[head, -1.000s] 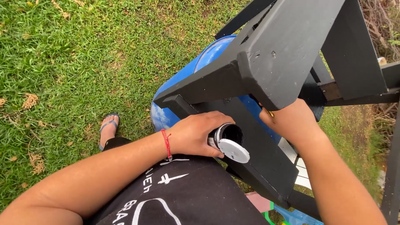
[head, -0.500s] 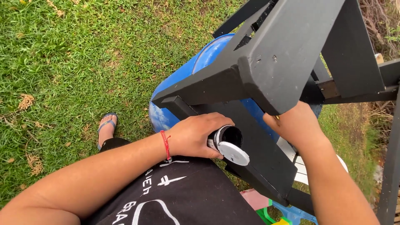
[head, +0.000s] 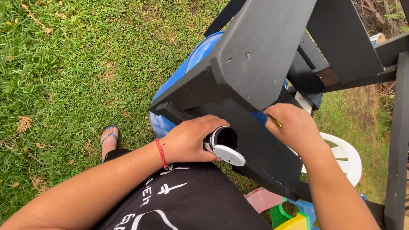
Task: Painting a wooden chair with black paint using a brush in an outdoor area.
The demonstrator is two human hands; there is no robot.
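Note:
My left hand (head: 191, 140) grips a small open pot of black paint (head: 222, 139), its white lid (head: 229, 155) hanging at the rim. A red string sits on that wrist. My right hand (head: 294, 127) is closed on a thin brush with a yellowish handle (head: 277, 122), held against the underside of a black-painted wooden piece of furniture (head: 260, 55) that lies tilted over a blue barrel (head: 179, 89). The brush's bristles are hidden behind the hand.
Grass (head: 76, 64) lies to the left, and my foot in a sandal (head: 110, 137) rests on it. A white plastic chair (head: 347, 155) stands under my right arm. Pink, green and yellow plastic things (head: 285, 213) lie below. More black boards (head: 396, 127) rise at the right.
My right hand has slid down and left along the black board with the brush. My left hand and the paint pot stay put.

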